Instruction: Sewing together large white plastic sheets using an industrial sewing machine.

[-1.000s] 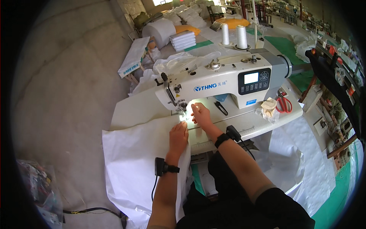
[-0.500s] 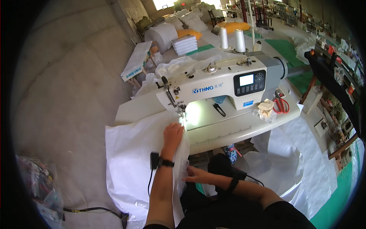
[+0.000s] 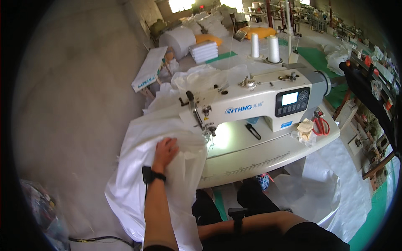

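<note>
White plastic-like sheeting (image 3: pixel 138 167) is draped in folds over the left end of a sewing machine's table, with its edge beside the needle area. My left hand (image 3: pixel 166 151) rests on top of it, fingers a little apart and slightly bent, just left of the needle. The white sewing machine (image 3: pixel 259 98) has its lamp lit and its small screen on. From the lower right my right forearm (image 3: pixel 259 221) reaches across to the sheet's lower edge. The sheet hides my right hand there, so its fingers do not show.
On the machine table (image 3: pixel 247 165) lie black thread snips (image 3: pixel 253 131), red-handled scissors (image 3: pixel 321 125) and a crumpled beige piece (image 3: pixel 305 127) on clear plastic. Two white thread cones (image 3: pixel 273 50) stand behind. More white sheeting (image 3: pixel 335 184) spreads at right. A clear bag (image 3: pixel 42 205) sits lower left.
My left hand has moved left and slightly down, away from the needle. The sheet has bunched into folds. My right hand has gone lower and out of sight. The view has shifted slightly.
</note>
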`<state>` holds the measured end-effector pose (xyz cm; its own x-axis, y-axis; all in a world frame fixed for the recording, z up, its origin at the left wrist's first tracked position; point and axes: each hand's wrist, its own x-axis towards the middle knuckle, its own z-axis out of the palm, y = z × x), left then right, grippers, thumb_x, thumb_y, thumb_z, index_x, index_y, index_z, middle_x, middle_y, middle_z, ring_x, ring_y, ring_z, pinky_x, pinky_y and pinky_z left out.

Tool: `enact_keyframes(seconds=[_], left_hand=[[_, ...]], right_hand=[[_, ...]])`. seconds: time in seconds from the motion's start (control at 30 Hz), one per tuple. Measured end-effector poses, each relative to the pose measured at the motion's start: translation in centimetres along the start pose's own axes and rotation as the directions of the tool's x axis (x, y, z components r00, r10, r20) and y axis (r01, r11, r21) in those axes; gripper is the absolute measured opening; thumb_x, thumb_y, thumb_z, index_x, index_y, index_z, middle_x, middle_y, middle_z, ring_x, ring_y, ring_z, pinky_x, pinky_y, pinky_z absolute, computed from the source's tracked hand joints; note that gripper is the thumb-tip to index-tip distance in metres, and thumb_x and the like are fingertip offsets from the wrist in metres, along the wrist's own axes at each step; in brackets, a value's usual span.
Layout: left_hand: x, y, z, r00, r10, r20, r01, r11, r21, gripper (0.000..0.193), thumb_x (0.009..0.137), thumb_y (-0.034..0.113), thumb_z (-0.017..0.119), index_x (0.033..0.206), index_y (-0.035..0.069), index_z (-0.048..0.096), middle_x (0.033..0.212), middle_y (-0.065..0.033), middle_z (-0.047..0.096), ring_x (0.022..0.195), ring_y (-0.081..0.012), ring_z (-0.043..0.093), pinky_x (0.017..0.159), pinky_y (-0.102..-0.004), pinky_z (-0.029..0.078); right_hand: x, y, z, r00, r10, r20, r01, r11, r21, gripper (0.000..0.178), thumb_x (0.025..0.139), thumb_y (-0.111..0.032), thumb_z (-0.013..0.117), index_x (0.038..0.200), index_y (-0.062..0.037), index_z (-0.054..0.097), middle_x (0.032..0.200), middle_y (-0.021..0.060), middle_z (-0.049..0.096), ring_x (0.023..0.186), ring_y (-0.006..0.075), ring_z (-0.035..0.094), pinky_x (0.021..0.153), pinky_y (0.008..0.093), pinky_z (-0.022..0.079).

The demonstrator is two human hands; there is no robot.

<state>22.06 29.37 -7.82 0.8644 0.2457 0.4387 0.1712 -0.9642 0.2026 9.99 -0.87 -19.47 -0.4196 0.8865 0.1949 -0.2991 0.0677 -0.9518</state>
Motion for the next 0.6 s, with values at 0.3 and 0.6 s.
enact_keyframes(seconds=[0.3, 0.6], left_hand=[[-1.2, 1.5, -1.9, 0.988, -0.092, 0.128, 0.056, 0.965, 0.258, 0.040, 0.085, 0.030, 0.057, 0.120, 0.010, 0.056, 0.121, -0.0130, 0.054, 0.114, -0.0284, 0.050, 0.096, -0.0380, 0.038], [-18.4, 23.9, -10.0, 0.806, -0.546, 0.226, 0.577, 0.811, -0.097, 0.046, 0.079, 0.037, 0.066, 0.106, 0.001, 0.058, 0.079, -0.0123, 0.062, 0.073, -0.0273, 0.061, 0.068, -0.0364, 0.048]], right_hand=[[-9.6, -3.0, -0.2, 0.914, 0.394, 0.091, -0.401, 0.912, 0.082, 0.055, 0.086, -0.036, 0.063, 0.127, -0.0039, 0.045, 0.103, 0.0088, 0.060, 0.101, 0.0152, 0.055, 0.088, 0.0279, 0.043], [-8.9, -7.9, 1.2, 0.889, 0.234, -0.393, -0.241, 0.970, 0.034, 0.039, 0.085, -0.033, 0.064, 0.105, 0.0003, 0.057, 0.105, 0.0079, 0.058, 0.087, 0.0136, 0.055, 0.076, 0.0269, 0.046]])
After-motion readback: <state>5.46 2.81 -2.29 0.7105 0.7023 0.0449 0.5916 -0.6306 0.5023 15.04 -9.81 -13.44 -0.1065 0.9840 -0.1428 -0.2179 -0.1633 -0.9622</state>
